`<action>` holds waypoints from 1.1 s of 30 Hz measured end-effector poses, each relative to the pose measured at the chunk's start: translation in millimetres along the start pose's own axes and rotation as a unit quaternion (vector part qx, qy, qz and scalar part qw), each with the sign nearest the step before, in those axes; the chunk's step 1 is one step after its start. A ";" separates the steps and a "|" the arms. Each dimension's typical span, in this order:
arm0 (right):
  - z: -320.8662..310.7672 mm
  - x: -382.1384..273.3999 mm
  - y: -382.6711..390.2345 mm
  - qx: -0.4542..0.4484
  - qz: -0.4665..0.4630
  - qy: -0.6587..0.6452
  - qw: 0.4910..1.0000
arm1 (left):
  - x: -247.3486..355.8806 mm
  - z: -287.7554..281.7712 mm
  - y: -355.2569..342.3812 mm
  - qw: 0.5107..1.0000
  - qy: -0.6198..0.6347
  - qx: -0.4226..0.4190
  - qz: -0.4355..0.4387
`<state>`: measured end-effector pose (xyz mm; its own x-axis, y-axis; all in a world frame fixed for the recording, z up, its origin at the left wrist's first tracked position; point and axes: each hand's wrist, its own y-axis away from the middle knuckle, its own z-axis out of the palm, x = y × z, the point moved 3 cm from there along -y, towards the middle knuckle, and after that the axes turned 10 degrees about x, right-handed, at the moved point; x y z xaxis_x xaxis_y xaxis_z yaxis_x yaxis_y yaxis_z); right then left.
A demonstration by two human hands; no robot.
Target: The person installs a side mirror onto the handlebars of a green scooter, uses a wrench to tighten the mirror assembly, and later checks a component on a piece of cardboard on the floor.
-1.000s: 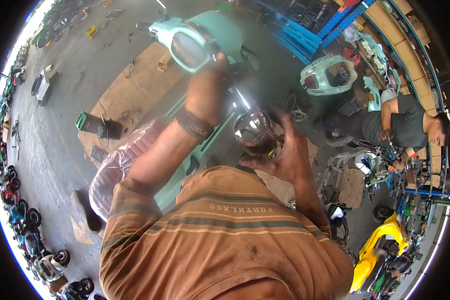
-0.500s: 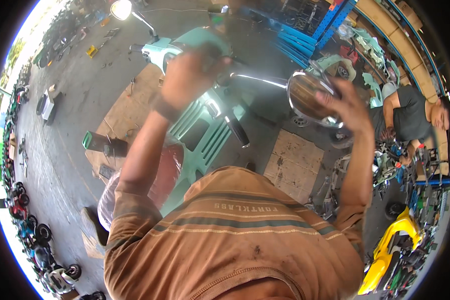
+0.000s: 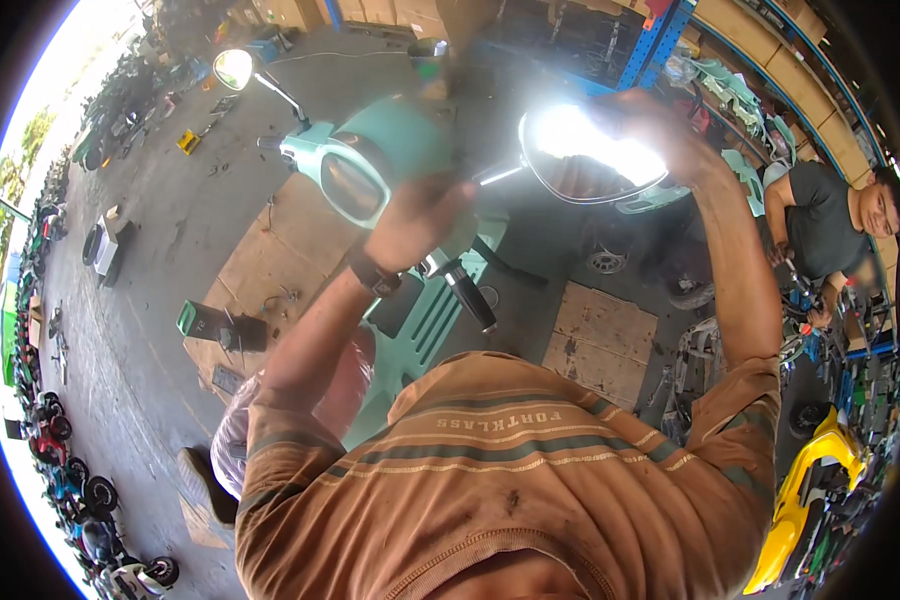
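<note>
A mint-green scooter stands in front of me, with its oval instrument panel and right handlebar grip showing. Above the right side of the bar, a round chrome mirror on a thin stem catches a strong glare. My right hand grips the far edge of this mirror, its fingers partly lost in the brightness. Blurred by motion, my left hand is closed around the stem's lower end near the handlebar; its fingertips are smeared. Another round mirror stands on the scooter's left side.
Cardboard sheets lie on the floor around the scooter, with a green-and-dark box at left. A co-worker works at right among parts. A yellow scooter body is at lower right; blue shelving stands behind.
The mirror in my right hand has swung up and to the left, and its glass now glares. My left hand has shifted down and right to the stem's lower end.
</note>
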<state>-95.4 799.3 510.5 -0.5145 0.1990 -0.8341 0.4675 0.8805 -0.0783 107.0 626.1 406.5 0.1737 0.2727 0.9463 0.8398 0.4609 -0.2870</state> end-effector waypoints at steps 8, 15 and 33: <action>-5.4 -5.4 -13.9 0.036 -0.039 -0.010 0.999 | 3.6 -4.7 -26.9 0.999 -0.010 0.006 -0.038; -10.6 -18.3 -6.8 0.078 -0.065 0.026 0.995 | -52.5 -29.4 -54.8 0.987 -0.056 -0.136 0.060; -24.0 59.1 -15.3 0.050 -0.073 0.184 0.979 | -76.2 -6.2 -23.5 0.995 -0.087 -0.052 -0.008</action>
<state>-150.3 807.9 475.5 -0.7962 0.2326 -0.5586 0.4286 0.8684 -0.2493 77.2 589.3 342.0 0.0752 0.4118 0.9082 0.8925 0.3785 -0.2455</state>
